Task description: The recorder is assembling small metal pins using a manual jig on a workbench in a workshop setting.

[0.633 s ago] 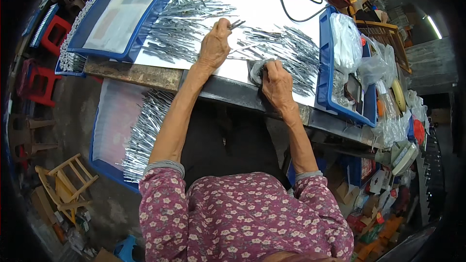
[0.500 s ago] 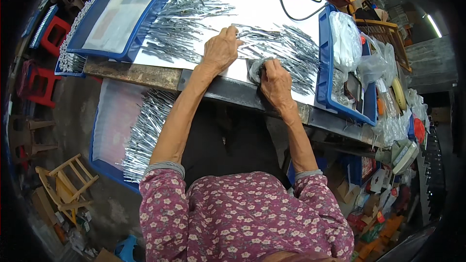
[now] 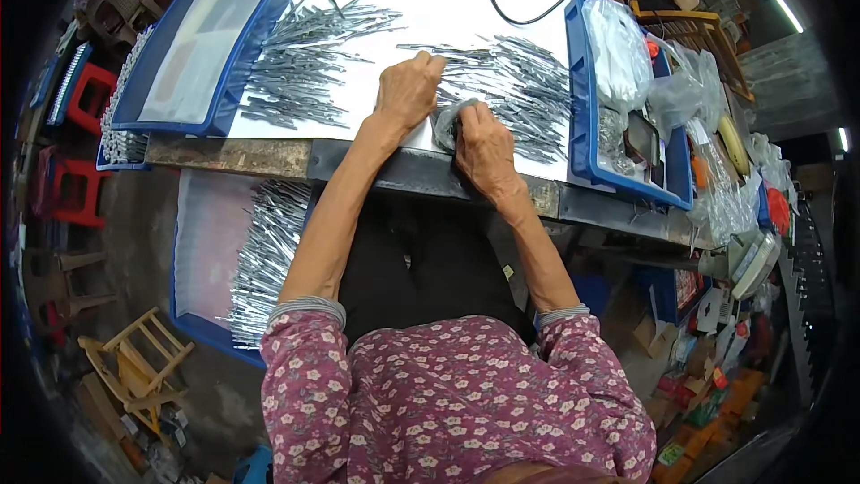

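At the near edge of the white-topped table, my left hand is closed in a pinch, between two heaps of thin grey metal rods. What its fingertips hold is too small to make out. My right hand grips a crumpled, greyish wad, cloth or plastic, on the table's edge beside the left hand. The right heap of rods spreads just beyond my right hand. Farther left lies the other heap of rods, fanned across the white surface.
A blue tray with a pale lining stands left; another blue tray with plastic bags stands right. Below the table edge, a tray holds more shiny rods. A black cable curls at the back. Small wooden chair lower left.
The whole view has shifted slightly, so the table sits farther left. My hands have drawn closer together, the right one still gripping the greyish wad.
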Demonstrator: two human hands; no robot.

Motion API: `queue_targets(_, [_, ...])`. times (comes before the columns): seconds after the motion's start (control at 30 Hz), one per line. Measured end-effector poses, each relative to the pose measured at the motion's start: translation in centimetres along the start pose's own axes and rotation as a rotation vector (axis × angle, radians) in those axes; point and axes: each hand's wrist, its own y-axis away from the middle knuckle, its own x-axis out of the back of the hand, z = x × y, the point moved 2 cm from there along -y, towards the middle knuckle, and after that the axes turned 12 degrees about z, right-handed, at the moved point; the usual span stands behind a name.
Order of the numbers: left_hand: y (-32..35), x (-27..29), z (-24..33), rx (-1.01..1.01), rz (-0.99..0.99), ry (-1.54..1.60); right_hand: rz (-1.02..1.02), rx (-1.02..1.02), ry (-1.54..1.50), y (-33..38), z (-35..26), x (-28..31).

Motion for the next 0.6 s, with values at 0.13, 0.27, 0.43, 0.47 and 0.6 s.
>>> queue_targets(0.13, [-1.4, -1.3, 1.3, -0.010, -0.010, -0.008, -0.003, 0.005, -0.011, 0.0, -0.3, 0.1])
queue_targets(0.27, [-0.5, -0.1, 1.8, 0.080, 0.109, 0.116, 0.001, -0.005, -0.030, 0.1, -0.1, 0.1])
queue_targets(0.43, [3.0, 3.9, 1.6, 0.540, 0.134, 0.554, -0.071, -0.022, 0.005, 0.2, 0.1, 0.5])
queue_targets(0.47, [3.9, 4.6, 1.5, 0.606, 0.128, 0.642, -0.094, -0.005, 0.013, 0.1, 0.1, 0.7])
queue_targets(0.6, [7.1, 6.4, 2.2, 0.820, 0.028, 1.022, -0.049, -0.014, -0.004, -0.3, 0.2, 1.6])
